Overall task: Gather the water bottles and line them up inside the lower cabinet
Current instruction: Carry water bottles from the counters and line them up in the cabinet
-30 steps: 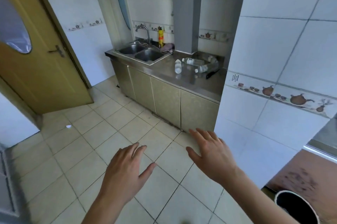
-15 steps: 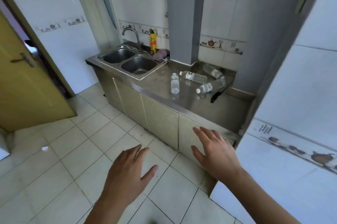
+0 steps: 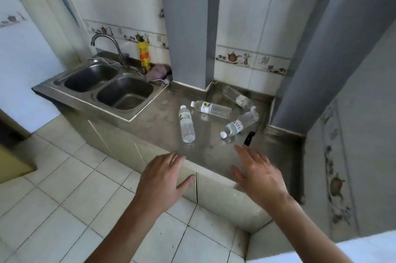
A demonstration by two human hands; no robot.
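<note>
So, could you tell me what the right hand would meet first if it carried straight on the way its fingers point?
Probably the black knife lying on the countertop just beyond the right hand; depth is unclear, so it might pass above it.

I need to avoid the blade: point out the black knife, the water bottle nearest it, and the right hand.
black knife (image 3: 249, 139), head view, middle of the dark handle.
water bottle nearest it (image 3: 240, 124), head view, on its label.
right hand (image 3: 260, 173), head view, back of the hand.

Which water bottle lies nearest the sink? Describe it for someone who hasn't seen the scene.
Start at the double sink, then go right along the steel counter. The first clear bottle is it: it alone lies lengthwise toward the counter's front edge, apart from the other three.
</note>
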